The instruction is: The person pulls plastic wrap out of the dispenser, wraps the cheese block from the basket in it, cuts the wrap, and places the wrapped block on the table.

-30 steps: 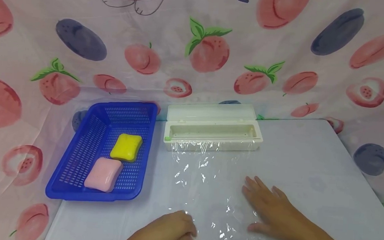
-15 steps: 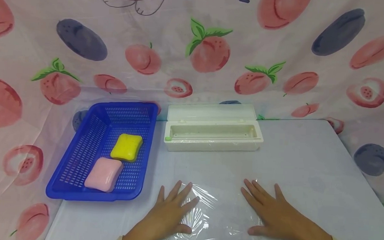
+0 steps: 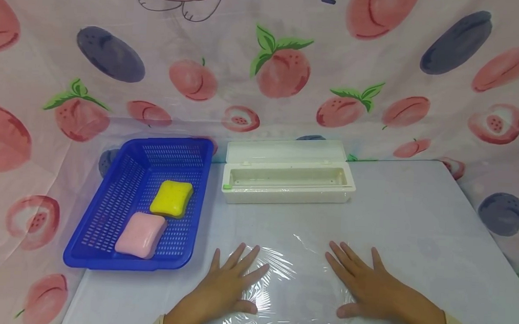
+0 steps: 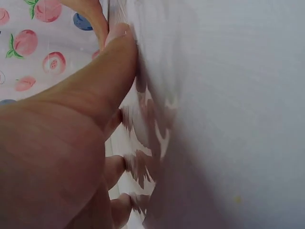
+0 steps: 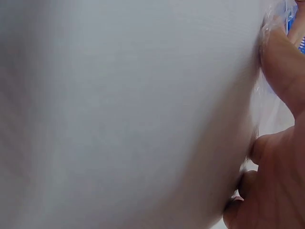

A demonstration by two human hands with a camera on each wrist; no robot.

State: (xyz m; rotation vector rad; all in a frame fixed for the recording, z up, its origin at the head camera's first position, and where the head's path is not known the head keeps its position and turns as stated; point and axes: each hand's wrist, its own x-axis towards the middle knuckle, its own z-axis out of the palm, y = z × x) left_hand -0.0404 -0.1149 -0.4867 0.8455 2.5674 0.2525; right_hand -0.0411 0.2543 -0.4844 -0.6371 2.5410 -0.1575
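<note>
A sheet of clear plastic wrap [image 3: 299,286] lies on the white table between my hands, shiny with creases on its left side. My left hand [image 3: 231,283] presses on its left edge with fingers spread. On the opposite edge rests my right hand [image 3: 369,287], its fingers also straight and spread. In the left wrist view the thumb [image 4: 112,67] and fingertips touch the wrinkled film. The right wrist view shows the thumb [image 5: 283,62] against the film's edge. Beyond both hands stands a white plastic wrap dispenser [image 3: 288,197] with its lid raised.
At the left sits a blue plastic basket [image 3: 124,265] holding a yellow sponge-shaped block [image 3: 171,199] and a pink one [image 3: 141,235]. A fruit-printed cloth [image 3: 230,48] hangs behind the table [image 3: 415,214].
My left hand has opened from a curled hold and spread flat on the film. The wrap no longer stretches up to the dispenser; it lies nearer me. My right hand has barely moved.
</note>
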